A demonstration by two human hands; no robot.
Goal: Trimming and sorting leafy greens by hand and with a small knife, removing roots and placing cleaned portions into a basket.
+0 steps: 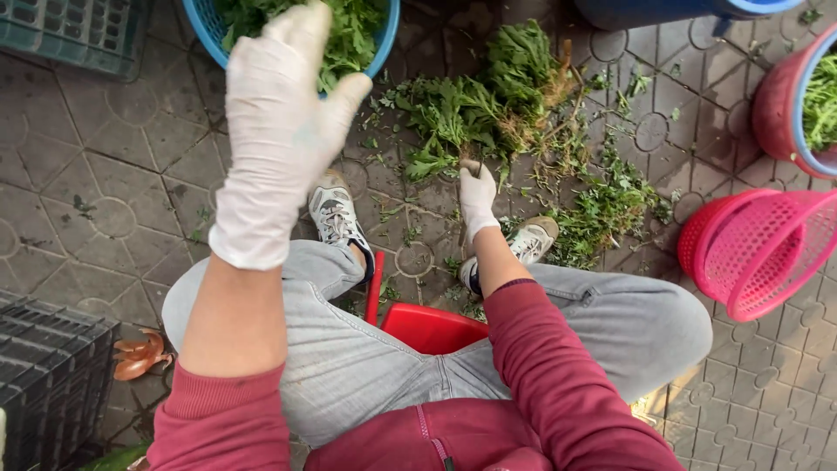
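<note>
Paved floor | left hand (283,113) open above basket (202,22) | right hand (477,196) grips greens (488,105)

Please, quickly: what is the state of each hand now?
Left hand: open, holding nothing, raised near the blue basket.
Right hand: closed on a stem of the leafy greens.

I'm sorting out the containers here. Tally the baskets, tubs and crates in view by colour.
Blue: 2, the basket of greens under the left hand and a tub at the top edge.
Red or pink: 2, a mesh basket lying on its side and a blue-rimmed tub of greens.
Green: 1, a crate.
Black: 1, a crate.
Total: 6
</note>
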